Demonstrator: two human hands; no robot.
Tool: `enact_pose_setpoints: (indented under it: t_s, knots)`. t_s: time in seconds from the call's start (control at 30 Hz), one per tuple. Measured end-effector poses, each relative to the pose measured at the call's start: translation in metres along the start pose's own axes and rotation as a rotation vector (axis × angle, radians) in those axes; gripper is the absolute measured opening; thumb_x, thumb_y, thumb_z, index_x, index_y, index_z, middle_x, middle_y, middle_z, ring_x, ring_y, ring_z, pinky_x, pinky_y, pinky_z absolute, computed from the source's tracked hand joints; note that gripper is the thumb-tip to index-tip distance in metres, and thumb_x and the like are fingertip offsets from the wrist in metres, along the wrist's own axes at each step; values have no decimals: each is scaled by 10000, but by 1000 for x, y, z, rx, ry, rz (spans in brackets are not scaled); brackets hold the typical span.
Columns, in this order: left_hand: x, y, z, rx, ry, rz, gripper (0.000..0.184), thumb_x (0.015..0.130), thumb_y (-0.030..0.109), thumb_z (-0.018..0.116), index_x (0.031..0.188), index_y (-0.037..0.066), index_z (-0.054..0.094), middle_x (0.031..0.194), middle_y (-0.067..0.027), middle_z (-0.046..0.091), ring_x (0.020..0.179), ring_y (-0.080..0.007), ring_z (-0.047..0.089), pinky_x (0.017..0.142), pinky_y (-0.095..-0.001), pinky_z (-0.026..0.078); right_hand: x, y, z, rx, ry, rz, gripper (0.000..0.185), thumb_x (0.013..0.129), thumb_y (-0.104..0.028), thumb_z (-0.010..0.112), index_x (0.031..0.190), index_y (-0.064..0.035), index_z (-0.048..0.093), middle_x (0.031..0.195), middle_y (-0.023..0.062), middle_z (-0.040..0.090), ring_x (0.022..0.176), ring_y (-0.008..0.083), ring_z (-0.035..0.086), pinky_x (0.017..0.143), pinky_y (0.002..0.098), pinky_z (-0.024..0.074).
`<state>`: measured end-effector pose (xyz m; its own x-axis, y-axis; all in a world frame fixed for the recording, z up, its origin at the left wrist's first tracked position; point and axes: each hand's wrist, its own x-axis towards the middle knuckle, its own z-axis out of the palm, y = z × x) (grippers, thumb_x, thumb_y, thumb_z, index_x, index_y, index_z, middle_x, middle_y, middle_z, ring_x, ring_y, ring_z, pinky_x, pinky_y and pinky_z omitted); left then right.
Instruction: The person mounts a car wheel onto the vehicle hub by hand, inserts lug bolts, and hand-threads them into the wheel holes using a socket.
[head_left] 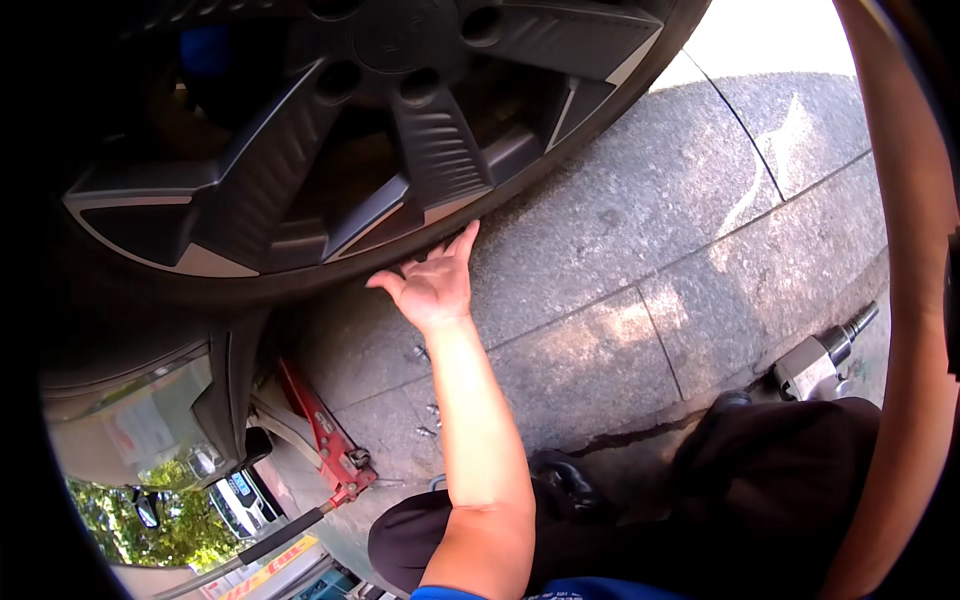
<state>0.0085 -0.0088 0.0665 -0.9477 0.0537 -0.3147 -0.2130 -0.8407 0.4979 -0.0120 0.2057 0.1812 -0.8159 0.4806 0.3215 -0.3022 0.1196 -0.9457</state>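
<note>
A car wheel point(400, 40) with dark multi-spoke alloy rim and black tyre point(400, 262) fills the upper left of the head view. My left hand point(435, 285) is palm up at the lower edge of the tyre. Its thumb and fingers are spread, and some fingertips pass behind the tyre's edge. Whether the palm bears any weight I cannot tell. Along the right edge runs my right forearm point(905, 250), reaching up out of the picture; its hand is outside the view. Several small metal pieces, like lug nuts point(425, 431), lie on the paving beside my left forearm.
A red floor jack point(328, 435) stands left of my left arm, near the car body point(140, 430). A grey impact wrench point(812, 368) lies at the right beside my knee point(790, 450). Stone paving point(590, 270) stretches right of the wheel. Another vehicle point(243, 503) shows lower left.
</note>
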Motion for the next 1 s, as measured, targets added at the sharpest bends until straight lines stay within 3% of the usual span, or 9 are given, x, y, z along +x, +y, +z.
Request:
enact_pose_setpoints:
  t_s: [0.1, 0.13, 0.27, 0.33, 0.43, 0.57, 0.7, 0.77, 1.0]
  knots:
    - [3, 8, -2, -15, -146, -49, 1054, 719, 761, 461, 1490, 137, 106, 1565, -68, 32, 1420, -381, -49, 1070, -701, -21, 4, 1, -5, -12, -10, 8, 690, 931, -575, 394, 1260, 28, 464, 1127, 152, 593, 1008, 255, 575, 890, 393, 470]
    - [0, 7, -2, 107, -195, 5, 1103, 699, 762, 490, 1492, 128, 59, 1564, -80, -2, 1416, -390, -63, 1064, -710, -19, 4, 2, -5, -8, -14, 11, 688, 931, -574, 395, 1258, 28, 465, 1125, 152, 593, 1006, 254, 575, 888, 392, 471]
    - [-5, 19, 6, 168, -205, 51, 1110, 708, 760, 482, 1494, 126, 21, 1562, -91, -18, 1413, -398, -76, 1060, -715, -15, 9, 4, -9, -31, -23, 14, 682, 932, -569, 397, 1253, 28, 469, 1119, 152, 596, 998, 253, 578, 880, 392, 474]
    - [-4, 39, 14, 87, 3, 38, 1079, 740, 743, 467, 1493, 121, 8, 1561, -103, -23, 1413, -398, -75, 1061, -712, -12, 9, 9, -10, -39, -21, 20, 679, 932, -567, 399, 1250, 28, 471, 1116, 152, 597, 994, 253, 579, 876, 392, 475]
    - [-12, 52, 27, 242, -144, 72, 1039, 786, 715, 446, 1489, 116, -31, 1556, -105, -94, 1408, -399, -110, 1052, -719, -20, 13, 13, -15, -67, -20, 27, 674, 932, -563, 400, 1246, 28, 474, 1112, 152, 599, 988, 252, 581, 871, 392, 478]
    - [-11, 68, 29, 224, -81, 53, 1034, 786, 700, 467, 1491, 124, -23, 1557, -103, -94, 1409, -395, -108, 1048, -722, -26, 17, 20, -23, -81, -13, 41, 667, 933, -559, 403, 1241, 28, 478, 1106, 153, 601, 980, 252, 584, 863, 391, 481]
    - [-12, 75, 38, 205, -41, 88, 1041, 777, 654, 535, 1492, 131, -11, 1561, -106, -75, 1407, -405, -110, 1047, -717, -41, 28, 26, -35, -112, -6, 76, 661, 934, -554, 405, 1236, 29, 482, 1099, 153, 603, 973, 251, 586, 855, 391, 484]
    - [-15, 82, 47, 263, 46, 143, 1000, 733, 678, 567, 1483, 152, 165, 1559, -61, 99, 1425, -357, 26, 1025, -748, 9, 26, 31, -34, -116, -6, 85, 657, 934, -552, 406, 1233, 29, 484, 1096, 153, 604, 969, 250, 588, 852, 391, 486]
    - [-31, 116, 85, 474, 8, 233, 933, 762, 630, 597, 1475, 165, 214, 1553, -56, 140, 1418, -353, 76, 987, -769, 22, 33, 36, -46, -159, 17, 110, 646, 935, -543, 410, 1223, 29, 491, 1086, 154, 608, 955, 249, 592, 838, 390, 491]
